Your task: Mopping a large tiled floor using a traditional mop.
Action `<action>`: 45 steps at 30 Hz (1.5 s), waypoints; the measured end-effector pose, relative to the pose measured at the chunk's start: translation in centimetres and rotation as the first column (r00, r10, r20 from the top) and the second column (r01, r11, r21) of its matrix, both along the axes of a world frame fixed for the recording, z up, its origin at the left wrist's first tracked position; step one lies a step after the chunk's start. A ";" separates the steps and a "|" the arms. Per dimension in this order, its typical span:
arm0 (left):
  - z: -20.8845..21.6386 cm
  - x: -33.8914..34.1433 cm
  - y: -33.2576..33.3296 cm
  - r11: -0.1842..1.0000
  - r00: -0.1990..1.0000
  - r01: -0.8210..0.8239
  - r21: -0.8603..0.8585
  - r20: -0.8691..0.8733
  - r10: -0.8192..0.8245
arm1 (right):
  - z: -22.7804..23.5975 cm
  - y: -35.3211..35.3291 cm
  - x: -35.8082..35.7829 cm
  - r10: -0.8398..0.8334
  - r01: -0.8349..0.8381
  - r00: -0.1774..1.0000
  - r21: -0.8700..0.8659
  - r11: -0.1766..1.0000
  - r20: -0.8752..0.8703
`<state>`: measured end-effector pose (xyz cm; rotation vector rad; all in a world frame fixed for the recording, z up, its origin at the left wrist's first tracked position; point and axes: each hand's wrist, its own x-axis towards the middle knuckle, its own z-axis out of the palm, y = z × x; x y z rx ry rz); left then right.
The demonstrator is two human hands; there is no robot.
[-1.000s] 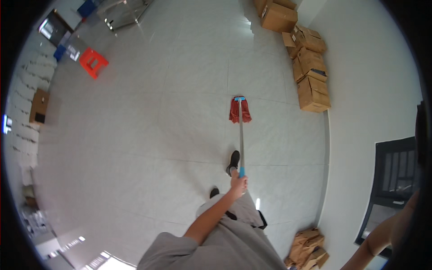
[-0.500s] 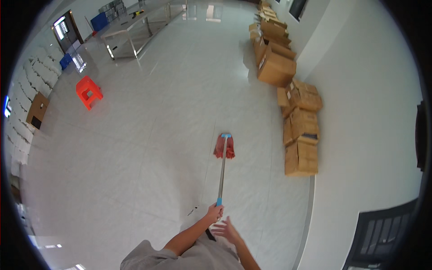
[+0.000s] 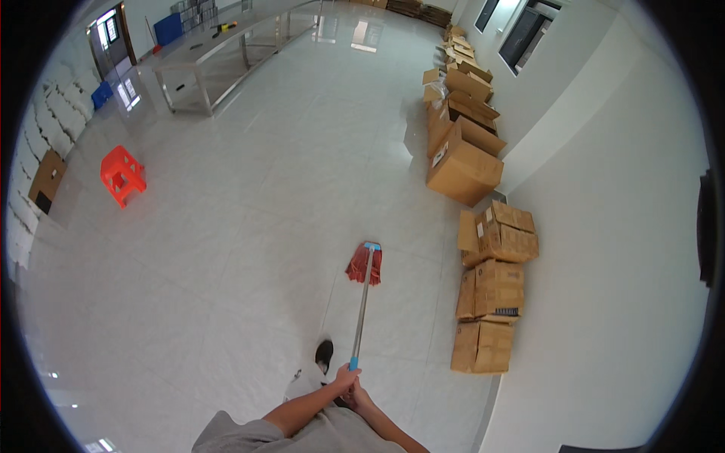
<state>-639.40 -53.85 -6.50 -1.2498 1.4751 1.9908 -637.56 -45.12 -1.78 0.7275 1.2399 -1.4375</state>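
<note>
The mop with its red string head (image 3: 365, 265) and slim metal pole lies out ahead of me on the pale glossy tiled floor (image 3: 249, 249), the head flat on the tiles, the pole (image 3: 361, 313) running back to a blue grip end at my hands; my left hand (image 3: 344, 375) is wrapped shut around the top of the pole, and my right hand (image 3: 361, 392) sits just below and behind it, seemingly closed on the same end, though the fingers overlap and I cannot tell how firm that second hold is; one dark shoe (image 3: 324, 353) shows just left of the pole, close to it

What I would watch, as I judge it: the floor shines strongly, so a damp film could make that foot slide if I lean my weight onto the pole; with both hands bunched at the very end, I have little leverage, and a sideways sweep could swing wide; to the right stand stacked brown cardboard boxes (image 3: 492, 302) along the white wall (image 3: 604, 287), near the mop head, and a wet stroke could soak or topple them; the larger open cardboard carton (image 3: 462, 167) farther up is well apart; the orange plastic stool (image 3: 121, 174) and the long steel workbench (image 3: 226, 45) are far off left, no concern
</note>
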 end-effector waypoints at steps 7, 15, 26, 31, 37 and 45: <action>-1.8 -19.6 -2.0 0.994 0.998 -0.060 0.095 0.032 0.058 | 3.1 -3.0 -25.1 0.052 -0.035 0.988 -0.114 0.993 0.147; -2.7 -53.3 -5.3 0.995 0.995 0.095 -0.025 -0.042 -0.096 | 2.3 -5.8 -54.6 -0.083 0.080 0.995 0.060 0.995 0.057; -1.1 -90.4 -13.9 0.990 0.989 0.134 0.034 -0.068 -0.131 | 4.3 -15.5 -89.3 -0.229 0.248 0.964 0.145 0.958 -0.133; -2.8 -107.2 -17.1 0.985 0.979 0.168 -0.041 -0.109 -0.172 | 1.7 -19.3 -105.8 -0.304 0.368 0.914 0.232 0.901 -0.269; -2.7 -129.7 -21.0 0.998 0.996 0.040 -0.050 -0.080 -0.044 | 1.3 -24.6 -128.9 -0.238 0.371 0.888 0.308 0.876 -0.393; -3.2 -151.9 -31.8 0.987 0.986 0.159 -0.036 -0.043 -0.161 | 1.3 -32.8 -152.0 -0.171 0.193 0.978 0.202 0.960 -0.121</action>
